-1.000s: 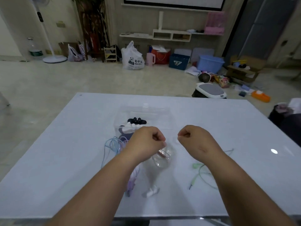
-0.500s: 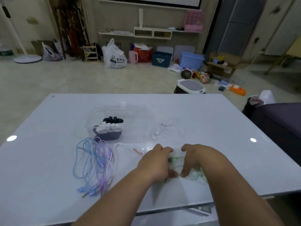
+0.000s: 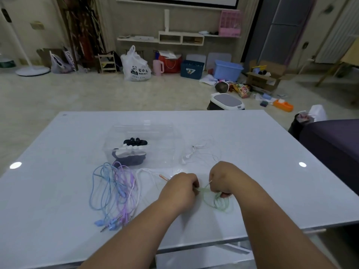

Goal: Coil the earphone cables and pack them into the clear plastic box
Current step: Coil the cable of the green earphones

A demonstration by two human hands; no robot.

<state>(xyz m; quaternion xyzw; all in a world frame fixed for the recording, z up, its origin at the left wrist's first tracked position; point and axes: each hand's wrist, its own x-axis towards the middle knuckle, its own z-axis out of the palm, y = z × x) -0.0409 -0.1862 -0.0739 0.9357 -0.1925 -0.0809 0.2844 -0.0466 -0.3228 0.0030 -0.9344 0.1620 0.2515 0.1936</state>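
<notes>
The white table (image 3: 252,152) carries everything; I take the clear plastic box (image 3: 143,144) as my reference. It stands open-topped toward the far left of centre, and holds bundled earphones (image 3: 130,154) in black, white and dark purple. Near side of the box, to its left, lies a loose heap of blue cable (image 3: 101,191) and purple cable (image 3: 124,183), with a white cable (image 3: 145,175) beside them, none coiled. Right of the box, a thin white earphone set (image 3: 194,152) lies spread out.

Change noted: a second ago both my hands were raised in fists just nearside of the box, and the green cable lay untouched on the table. Now both are down on it, well nearside and right of the box. My left hand (image 3: 178,191) is closed, pinching one end of the green cable (image 3: 215,200). My right hand (image 3: 223,179) is closed on the same cable, loops hanging below it.

Assessment: coiling of the green set appears begun. It is not in the box. At least four further sets remain loose.
</notes>
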